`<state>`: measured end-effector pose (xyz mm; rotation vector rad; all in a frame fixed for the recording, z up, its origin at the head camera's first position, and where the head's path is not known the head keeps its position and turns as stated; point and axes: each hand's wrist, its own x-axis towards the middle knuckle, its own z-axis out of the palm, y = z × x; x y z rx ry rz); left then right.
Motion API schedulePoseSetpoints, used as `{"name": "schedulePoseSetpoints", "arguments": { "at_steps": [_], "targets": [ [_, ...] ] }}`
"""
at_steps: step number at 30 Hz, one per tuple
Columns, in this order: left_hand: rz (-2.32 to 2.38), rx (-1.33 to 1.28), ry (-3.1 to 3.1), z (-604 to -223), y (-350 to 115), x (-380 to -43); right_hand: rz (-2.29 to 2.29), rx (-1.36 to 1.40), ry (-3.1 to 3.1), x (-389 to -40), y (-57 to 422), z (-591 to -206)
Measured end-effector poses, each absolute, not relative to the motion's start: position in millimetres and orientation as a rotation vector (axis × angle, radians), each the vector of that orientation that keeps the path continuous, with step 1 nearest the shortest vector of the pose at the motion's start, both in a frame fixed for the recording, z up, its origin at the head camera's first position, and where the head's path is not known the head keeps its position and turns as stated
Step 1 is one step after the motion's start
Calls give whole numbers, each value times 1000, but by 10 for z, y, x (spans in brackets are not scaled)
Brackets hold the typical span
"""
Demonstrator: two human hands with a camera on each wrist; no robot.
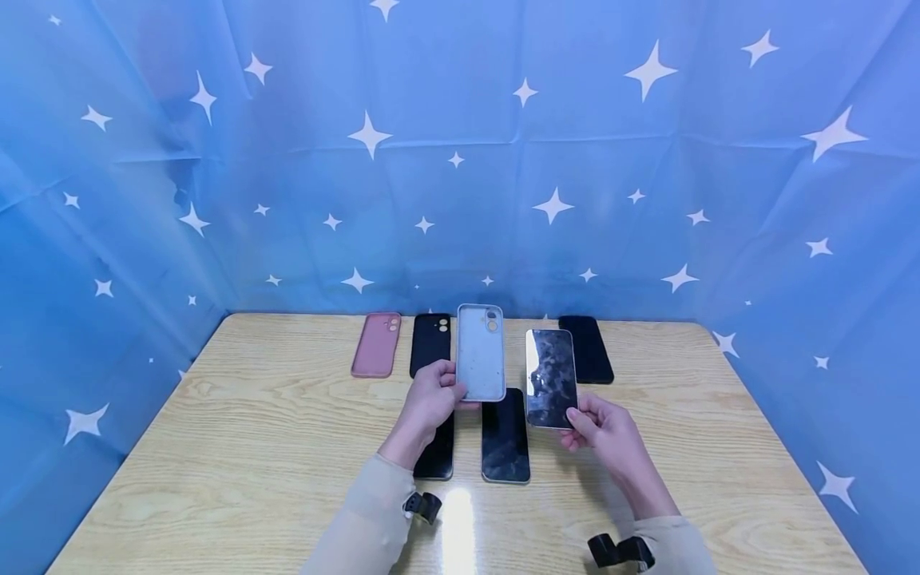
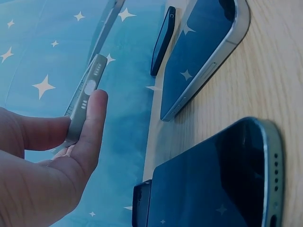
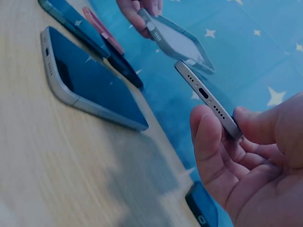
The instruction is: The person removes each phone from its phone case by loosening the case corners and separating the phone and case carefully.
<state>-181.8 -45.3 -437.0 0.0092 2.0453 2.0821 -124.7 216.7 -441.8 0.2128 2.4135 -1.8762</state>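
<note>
My left hand (image 1: 433,393) pinches the lower end of a light grey-blue phone case (image 1: 480,351), its hollow inside facing me and its camera cutouts at the top right. In the left wrist view the case (image 2: 85,101) sits between thumb and fingers. To the right, my right hand (image 1: 602,427) holds a smartphone (image 1: 550,379) by its lower right corner, dark screen toward me. The right wrist view shows this phone's bottom edge (image 3: 203,92) with its charging port. Case and phone are held above the table, side by side and apart in the head view.
Two phones lie screen up on the wooden table: one in the middle (image 1: 505,439), another (image 1: 435,455) partly under my left arm. Along the back edge are a pink case (image 1: 376,345), a black case (image 1: 430,339) and a black case-like item (image 1: 588,351). A blue starred curtain (image 1: 460,200) surrounds the table.
</note>
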Motion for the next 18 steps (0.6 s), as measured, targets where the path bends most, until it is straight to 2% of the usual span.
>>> {"name": "schedulePoseSetpoints", "arguments": {
  "at_steps": [18],
  "targets": [
    [2063, -46, 2084, -4318, -486, -1871, -1782, 232, 2427, -1124, 2301, -4501]
  ]
}}
